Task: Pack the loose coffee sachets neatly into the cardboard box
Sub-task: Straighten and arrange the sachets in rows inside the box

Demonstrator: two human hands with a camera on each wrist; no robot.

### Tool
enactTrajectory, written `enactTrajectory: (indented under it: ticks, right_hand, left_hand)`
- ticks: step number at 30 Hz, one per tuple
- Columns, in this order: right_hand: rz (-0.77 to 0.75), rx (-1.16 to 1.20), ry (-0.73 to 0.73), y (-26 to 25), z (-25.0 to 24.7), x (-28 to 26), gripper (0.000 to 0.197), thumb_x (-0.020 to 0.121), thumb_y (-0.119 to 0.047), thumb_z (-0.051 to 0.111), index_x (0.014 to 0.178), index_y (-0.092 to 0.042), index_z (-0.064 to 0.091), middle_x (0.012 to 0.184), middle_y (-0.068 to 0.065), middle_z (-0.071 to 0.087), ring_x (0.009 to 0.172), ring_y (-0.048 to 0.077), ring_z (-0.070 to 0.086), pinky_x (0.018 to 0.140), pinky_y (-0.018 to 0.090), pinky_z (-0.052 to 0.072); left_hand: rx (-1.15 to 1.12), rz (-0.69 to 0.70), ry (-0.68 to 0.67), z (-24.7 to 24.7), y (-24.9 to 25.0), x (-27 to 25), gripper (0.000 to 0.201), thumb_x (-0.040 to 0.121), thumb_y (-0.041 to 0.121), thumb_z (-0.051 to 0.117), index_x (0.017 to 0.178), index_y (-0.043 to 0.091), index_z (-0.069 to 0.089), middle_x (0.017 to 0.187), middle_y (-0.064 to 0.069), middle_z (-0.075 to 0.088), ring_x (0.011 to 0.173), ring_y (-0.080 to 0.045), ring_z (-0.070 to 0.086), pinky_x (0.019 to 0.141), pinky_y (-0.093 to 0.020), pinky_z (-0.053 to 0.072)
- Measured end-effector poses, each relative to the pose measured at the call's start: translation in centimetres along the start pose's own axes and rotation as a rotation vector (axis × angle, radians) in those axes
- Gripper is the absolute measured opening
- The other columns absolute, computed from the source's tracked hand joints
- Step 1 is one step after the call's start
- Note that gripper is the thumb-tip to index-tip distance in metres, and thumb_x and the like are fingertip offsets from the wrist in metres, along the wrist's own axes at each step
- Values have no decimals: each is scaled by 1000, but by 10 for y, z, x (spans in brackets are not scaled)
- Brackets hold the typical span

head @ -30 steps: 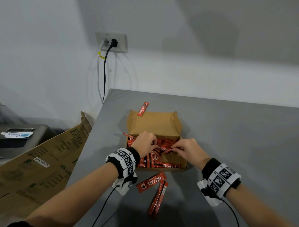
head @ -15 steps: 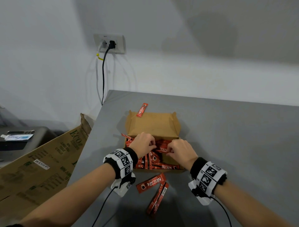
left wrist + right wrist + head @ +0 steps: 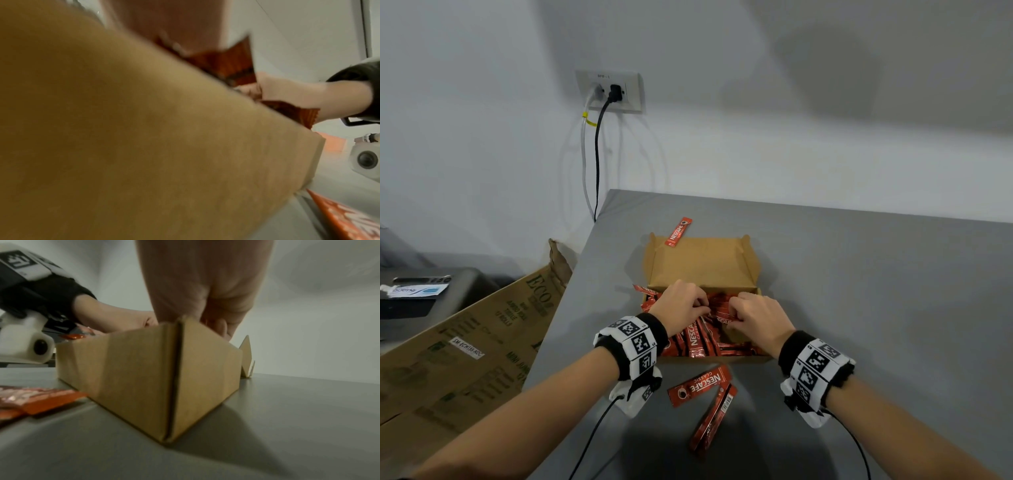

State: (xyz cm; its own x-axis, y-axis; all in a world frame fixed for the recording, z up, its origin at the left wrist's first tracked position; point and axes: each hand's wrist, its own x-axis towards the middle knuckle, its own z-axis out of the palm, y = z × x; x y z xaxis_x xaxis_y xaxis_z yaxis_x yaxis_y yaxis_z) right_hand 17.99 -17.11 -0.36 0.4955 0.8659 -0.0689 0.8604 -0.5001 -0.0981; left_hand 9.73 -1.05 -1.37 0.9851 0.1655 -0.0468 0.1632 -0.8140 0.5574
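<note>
We see the cardboard box [image 3: 702, 263] on the surface [image 3: 859, 308], its lid lying open behind it. Sachets [image 3: 698, 339] lie inside; both hands [image 3: 681, 305] are over them, left beside right. Two loose sachets [image 3: 700, 385] lie in front of the box, and one sachet [image 3: 678, 232] at the lid's far edge.

both hands [image 3: 681, 306] [image 3: 758, 317] crowd the cardboard box [image 3: 751, 270] opening; raised lid blocks the far side. sachets [image 3: 700, 385] litter the near approach; table's [image 3: 876, 308] right side open.
</note>
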Motion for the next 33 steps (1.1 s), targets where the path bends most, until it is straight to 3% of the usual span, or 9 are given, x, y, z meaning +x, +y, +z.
enactTrajectory:
  ticks: [2, 3, 7, 11, 18, 21, 25, 30, 33]
  right_hand:
    - [12, -57, 65, 4, -6, -5, 37, 61, -44, 82, 76, -17, 62, 80, -3, 61, 78, 18, 56, 55, 28, 43]
    - [44, -53, 80, 7, -7, -7, 40, 57, -48, 83, 75, -19, 62, 81, -5, 58, 81, 16, 53, 58, 27, 43]
    - [160, 155, -14, 21, -8, -20, 30, 75, -44, 71, 90, -20, 62, 106, -5, 45, 105, 11, 38, 85, 29, 45]
    - [128, 211, -25, 22, -2, -23, 19, 83, -31, 66, 93, -16, 62, 111, -2, 44, 107, 13, 43, 88, 30, 46]
    - [157, 111, 41, 15, 5, -17, 13, 91, -23, 54, 96, -11, 57, 106, 2, 54, 94, 23, 57, 72, 30, 42]
    - [142, 102, 77, 14, 4, -18, 12, 89, -23, 56, 92, -11, 58, 101, 3, 58, 92, 24, 58, 66, 29, 38]
    - [145, 76, 95, 14, 6, -16, 12, 88, -23, 60, 84, -12, 59, 94, 4, 60, 85, 26, 60, 64, 33, 45]
    - [143, -16, 109, 12, 6, -19, 26, 66, -25, 82, 64, -17, 57, 70, -1, 60, 62, 22, 61, 45, 30, 41]
    - [82, -84, 171, 2, -7, -23, 29, 60, -39, 81, 67, -18, 62, 71, -2, 61, 66, 20, 60, 52, 31, 47]
  left_hand:
    - [-5, 6, 5, 0, 0, -1, 19, 87, 22, 63, 98, 9, 72, 97, -5, 71, 86, -12, 64, 80, -22, 52]
    - [-7, 6, 8, 0, 0, -1, 19, 87, 22, 63, 98, 9, 73, 97, -5, 71, 86, -12, 64, 80, -21, 51]
    - [-8, 8, -6, 0, 0, 0, 20, 86, 21, 65, 100, 8, 72, 99, -5, 71, 89, -11, 65, 82, -21, 51]
    - [10, 7, -23, 0, 0, 0, 19, 87, 19, 63, 100, 8, 72, 101, -4, 70, 90, -12, 64, 84, -22, 50]
    - [62, 15, -43, 1, -1, 0, 18, 89, 18, 61, 101, 10, 71, 102, -4, 69, 91, -13, 64, 85, -26, 52]
    - [86, 22, -66, 0, -1, 0, 19, 88, 19, 61, 102, 9, 70, 99, -5, 70, 88, -14, 65, 82, -29, 54]
    - [108, 14, -65, 0, 2, 2, 24, 86, 25, 64, 101, 7, 68, 96, -6, 69, 85, -17, 65, 78, -32, 55]
    - [170, 22, -54, 2, 3, 3, 28, 86, 34, 63, 100, 9, 66, 95, -5, 67, 85, -18, 63, 79, -34, 53]
    - [162, 16, -40, 5, 0, 2, 24, 88, 32, 62, 99, 12, 67, 96, -5, 68, 86, -19, 63, 80, -35, 53]
